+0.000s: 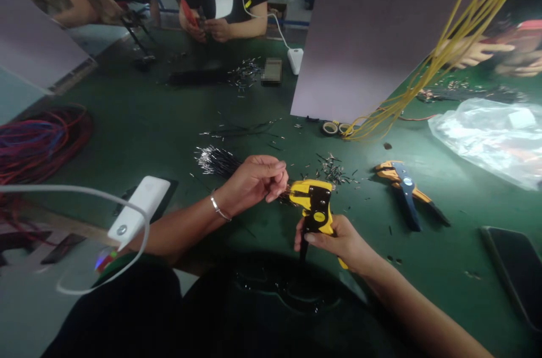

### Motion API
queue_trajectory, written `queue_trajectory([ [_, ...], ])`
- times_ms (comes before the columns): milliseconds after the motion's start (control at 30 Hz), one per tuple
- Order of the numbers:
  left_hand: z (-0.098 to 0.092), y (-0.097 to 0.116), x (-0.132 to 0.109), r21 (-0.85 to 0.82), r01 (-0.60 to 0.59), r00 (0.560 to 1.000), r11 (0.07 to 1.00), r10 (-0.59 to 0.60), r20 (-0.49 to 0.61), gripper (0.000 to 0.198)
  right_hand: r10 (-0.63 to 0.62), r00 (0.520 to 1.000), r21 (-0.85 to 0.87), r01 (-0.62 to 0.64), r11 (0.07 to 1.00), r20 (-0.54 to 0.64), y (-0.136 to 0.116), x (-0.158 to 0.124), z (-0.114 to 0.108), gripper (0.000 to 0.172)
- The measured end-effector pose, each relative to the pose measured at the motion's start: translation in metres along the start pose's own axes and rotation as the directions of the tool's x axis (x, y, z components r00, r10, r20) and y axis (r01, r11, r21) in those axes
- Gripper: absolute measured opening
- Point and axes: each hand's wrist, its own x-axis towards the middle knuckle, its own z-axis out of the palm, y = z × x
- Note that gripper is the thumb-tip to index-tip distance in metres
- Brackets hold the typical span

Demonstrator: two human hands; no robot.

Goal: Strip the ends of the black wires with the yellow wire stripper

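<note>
My right hand (339,239) is wrapped around the handles of a yellow-and-black wire stripper (315,205), whose jaws point left. Just left of those jaws, my left hand (265,177) is closed in a pinch; whatever its fingers hold is too small to make out. A bundle of black wires (218,160) with bright stripped ends lies behind and beside the left hand. Copper-coloured wire ends show between that hand and the stripper, partly hidden by the fingers. Small cut scraps (332,169) lie scattered beyond the tool's head.
A blue-and-orange wire stripper (404,191) and a phone (512,273) lie to the right. Yellow wires (406,92) hang past a grey panel (351,42) near tape rolls (330,128). A white power bank (139,208), its cable, and coiled red-blue wires (38,138) are left. Co-workers' hands (207,27) are opposite.
</note>
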Motion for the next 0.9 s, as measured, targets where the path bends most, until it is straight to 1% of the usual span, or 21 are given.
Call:
queue_trajectory([
  [200, -0.0014, -0.0012, -0.0007, -0.001, 0.01, 1.0, 1.0, -0.01, 0.009, 0.031, -0.004, 0.999, -0.028, 0.003, 1.0, -0.044, 0.003, -0.0004, 0.0001, 0.023],
  [433, -0.0015, -0.002, 0.0007, -0.004, 0.011, 1.0, 1.0, -0.011, 0.012, 0.03, -0.006, 0.998, -0.07, 0.001, 0.998, -0.07, 0.0033, -0.0007, 0.0012, 0.022],
  [767, -0.0011, -0.004, 0.0011, -0.013, 0.051, 0.999, 0.999, -0.051, 0.0, 0.031, 0.025, 0.992, -0.126, -0.04, 0.991, -0.121, 0.0017, 0.0004, 0.0054, 0.024],
  [900, -0.0022, -0.0054, 0.0022, -0.029, 0.054, 0.998, 0.998, -0.055, -0.005, 0.03, 0.019, 0.989, -0.134, -0.039, 0.99, -0.148, 0.0029, 0.0004, 0.0064, 0.023],
])
